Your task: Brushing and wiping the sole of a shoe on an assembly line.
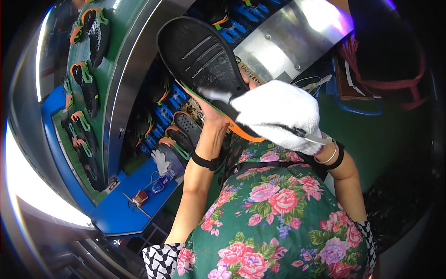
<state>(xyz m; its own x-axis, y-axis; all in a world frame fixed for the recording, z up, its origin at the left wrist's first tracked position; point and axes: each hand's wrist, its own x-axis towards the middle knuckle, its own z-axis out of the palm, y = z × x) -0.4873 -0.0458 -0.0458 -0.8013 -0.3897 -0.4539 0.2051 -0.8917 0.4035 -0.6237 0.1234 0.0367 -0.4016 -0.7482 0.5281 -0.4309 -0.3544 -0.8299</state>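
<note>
My bare left hand (213,112) grips a black shoe sole (200,56) from underneath, its thumb side along the left edge and fingertips showing at the right edge. The sole is held tilted, with an orange and green rim at its near end. Shiny wet-looking streaks lie across its grooves. In a white knit glove, my right hand (281,114) is closed over the near part of the sole. A whitish, blurred tool, apparently a brush (216,96), sticks out of the glove onto the sole's surface. The glove hides its handle.
A green conveyor belt (121,44) with several black shoes (86,83) runs along the left. Blue racks hold more shoes (186,126) below the sole. On a blue table (121,211) are a bottle (162,181) and a white glove (160,161). A metal panel (278,51) stands beyond.
</note>
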